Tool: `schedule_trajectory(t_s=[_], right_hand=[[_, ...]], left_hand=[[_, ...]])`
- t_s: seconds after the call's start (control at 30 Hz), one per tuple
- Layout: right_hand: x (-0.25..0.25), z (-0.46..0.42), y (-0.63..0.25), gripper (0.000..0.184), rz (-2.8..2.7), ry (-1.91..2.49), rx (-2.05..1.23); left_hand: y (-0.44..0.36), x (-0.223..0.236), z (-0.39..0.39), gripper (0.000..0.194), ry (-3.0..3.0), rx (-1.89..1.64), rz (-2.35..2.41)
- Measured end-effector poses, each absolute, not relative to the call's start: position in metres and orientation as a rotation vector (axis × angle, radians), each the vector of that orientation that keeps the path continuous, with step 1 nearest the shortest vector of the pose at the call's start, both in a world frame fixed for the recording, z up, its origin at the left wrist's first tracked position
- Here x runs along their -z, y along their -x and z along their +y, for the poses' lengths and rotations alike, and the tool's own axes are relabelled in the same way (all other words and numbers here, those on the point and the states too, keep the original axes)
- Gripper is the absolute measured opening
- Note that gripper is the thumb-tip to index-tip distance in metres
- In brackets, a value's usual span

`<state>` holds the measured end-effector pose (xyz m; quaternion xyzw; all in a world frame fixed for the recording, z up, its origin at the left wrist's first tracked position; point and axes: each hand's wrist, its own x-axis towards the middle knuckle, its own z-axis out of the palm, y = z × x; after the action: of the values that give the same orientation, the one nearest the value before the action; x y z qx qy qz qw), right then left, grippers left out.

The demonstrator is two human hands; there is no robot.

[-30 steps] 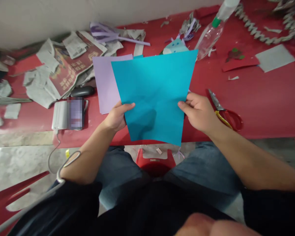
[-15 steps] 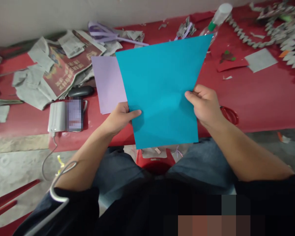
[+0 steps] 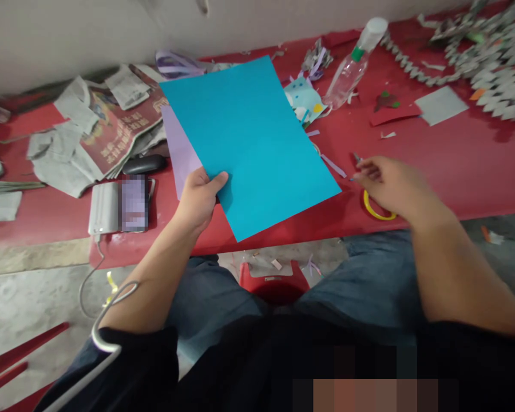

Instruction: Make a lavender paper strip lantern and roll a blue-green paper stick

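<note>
A large sheet of blue paper [image 3: 253, 137] is pinched at its lower left edge by my left hand [image 3: 199, 200], thumb on top. The sheet tilts above the red table, its right corner free. Partly under it lies a lilac sheet [image 3: 180, 149]. My right hand [image 3: 386, 180] is just over a pair of scissors with a yellow handle loop [image 3: 380, 214]. Its fingers are bent, with a gap to the thumb, and it covers most of the scissors. A small pointed tip shows beyond the fingers.
A clear bottle with a white cap [image 3: 347, 77] lies beyond the blue sheet. Newspaper [image 3: 120, 126], a dark case [image 3: 145, 164], a power bank [image 3: 103, 207] and a phone [image 3: 133, 203] are on the left. Folded-paper chains [image 3: 504, 74] fill the back right. A cable [image 3: 96, 320] crosses my left arm.
My right hand has let go of the blue paper and moved right and slightly down to the scissors. The sheet has turned and shifted left in my left hand, uncovering the bottle.
</note>
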<state>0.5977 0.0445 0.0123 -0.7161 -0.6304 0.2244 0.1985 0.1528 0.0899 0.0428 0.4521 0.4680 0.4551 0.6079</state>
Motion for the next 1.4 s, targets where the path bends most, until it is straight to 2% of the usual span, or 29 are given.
schedule_trajectory(t_s=[0.1,0.2,0.43,0.57,0.77,0.83,0.93,0.97,1.07,1.2,1.3,1.4], right_hand=[[0.008,0.019,-0.636,0.022,-1.821,2.187,-0.516],[0.023,-0.005,-0.653,0.032,-1.799,2.213,-0.505],[0.019,-0.024,-0.637,0.037,-1.751,2.195,-0.262],[0.015,-0.02,-0.643,0.053,-1.783,2.281,-0.438],[0.013,-0.009,-0.648,0.097,-1.741,2.196,-0.669],[0.008,-0.006,-0.642,0.091,-1.49,2.065,-0.875],[-0.004,-0.006,-0.629,0.066,-0.996,1.651,-1.092],[-0.009,-0.007,-0.624,0.062,-0.898,1.485,-1.158],[-0.017,-0.013,-0.61,0.071,-0.813,1.082,-1.463],[-0.007,-0.023,-0.591,0.094,-0.722,0.916,-1.806],[0.009,-0.027,-0.572,0.109,-0.701,0.871,-1.922],[0.015,-0.032,-0.552,0.109,-0.783,0.943,-1.867]], left_hand=[[-0.154,-0.044,0.086,0.035,-1.056,-1.063,1.09],[-0.156,-0.041,0.084,0.034,-1.035,-1.106,1.094],[-0.158,-0.024,0.094,0.037,-1.118,-1.109,1.136],[-0.164,-0.021,0.096,0.037,-1.151,-1.115,1.155],[-0.171,-0.024,0.094,0.028,-1.165,-1.177,1.143],[-0.172,-0.025,0.094,0.027,-1.165,-1.206,1.134],[-0.173,-0.027,0.094,0.029,-1.128,-1.256,1.086],[-0.173,-0.027,0.094,0.03,-1.108,-1.28,1.058],[-0.171,-0.027,0.096,0.037,-1.065,-1.358,0.986],[-0.162,-0.025,0.101,0.045,-1.101,-1.367,1.021],[-0.156,-0.026,0.104,0.051,-1.148,-1.323,1.025],[-0.155,-0.028,0.104,0.054,-1.153,-1.236,1.031]])
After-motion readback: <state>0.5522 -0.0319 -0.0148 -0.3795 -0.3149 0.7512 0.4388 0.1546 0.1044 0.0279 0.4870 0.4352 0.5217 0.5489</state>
